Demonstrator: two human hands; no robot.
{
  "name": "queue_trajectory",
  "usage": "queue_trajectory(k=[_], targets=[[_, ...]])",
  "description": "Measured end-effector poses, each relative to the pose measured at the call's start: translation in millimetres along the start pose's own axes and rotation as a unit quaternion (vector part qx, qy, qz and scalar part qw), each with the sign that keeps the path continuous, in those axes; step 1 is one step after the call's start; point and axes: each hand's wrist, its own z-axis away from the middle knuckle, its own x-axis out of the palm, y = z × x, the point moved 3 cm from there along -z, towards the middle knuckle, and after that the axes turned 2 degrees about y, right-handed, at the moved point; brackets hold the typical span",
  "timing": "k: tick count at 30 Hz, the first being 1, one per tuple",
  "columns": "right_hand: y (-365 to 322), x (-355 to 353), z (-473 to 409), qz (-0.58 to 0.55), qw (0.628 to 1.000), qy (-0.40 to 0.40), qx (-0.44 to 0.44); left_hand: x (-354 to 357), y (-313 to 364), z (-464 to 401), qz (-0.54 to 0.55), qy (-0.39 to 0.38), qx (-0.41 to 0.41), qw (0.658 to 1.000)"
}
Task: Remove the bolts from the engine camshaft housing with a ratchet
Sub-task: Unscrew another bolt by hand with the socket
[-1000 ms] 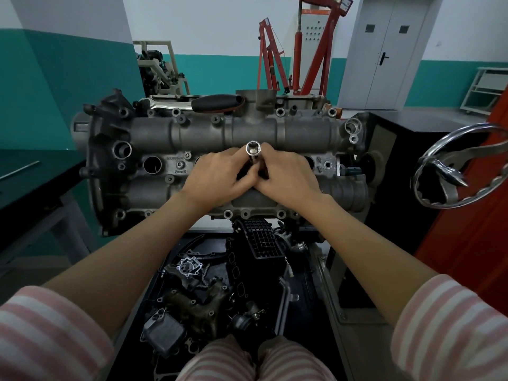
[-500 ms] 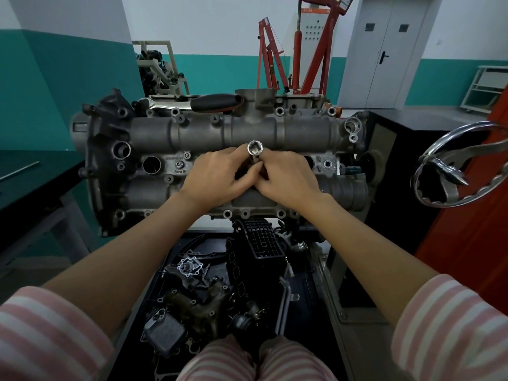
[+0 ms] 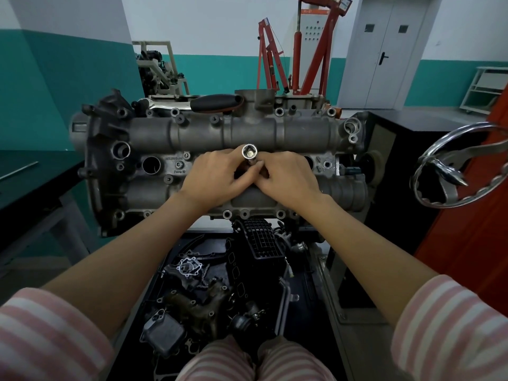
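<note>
In a teal-walled workshop, the grey cast-metal camshaft housing (image 3: 220,160) stands mid-scene. Left hand (image 3: 217,178) and right hand (image 3: 286,178) still pinch the chrome socket (image 3: 249,153), barely shifted; a bolt seemingly sits inside.

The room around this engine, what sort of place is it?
Probably an engine repair workshop or training shop: an engine on a stand, a red engine hoist by the wall, and removed engine parts in a tray below.
</note>
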Motion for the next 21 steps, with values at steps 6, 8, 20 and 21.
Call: queue_trajectory(k=[6,8,20,21], targets=[[-1.7,0.1,-0.1,0.009,1.000,0.005,-0.004,0.3,0.3,0.0,-0.002,-0.012,0.011,1.000],[-1.9,0.1,0.0,0.003,1.000,0.006,0.000,0.4,0.3,0.0,-0.012,-0.009,0.012,1.000],[-2.9,-0.9,-0.3,0.019,1.000,0.004,0.002,2.3,-1.2,0.3,-0.026,-0.012,0.011,1.000],[-2.8,-1.0,0.1,0.018,1.000,0.005,0.001,2.4,-1.0,0.3,-0.027,-0.013,0.014,0.999]])
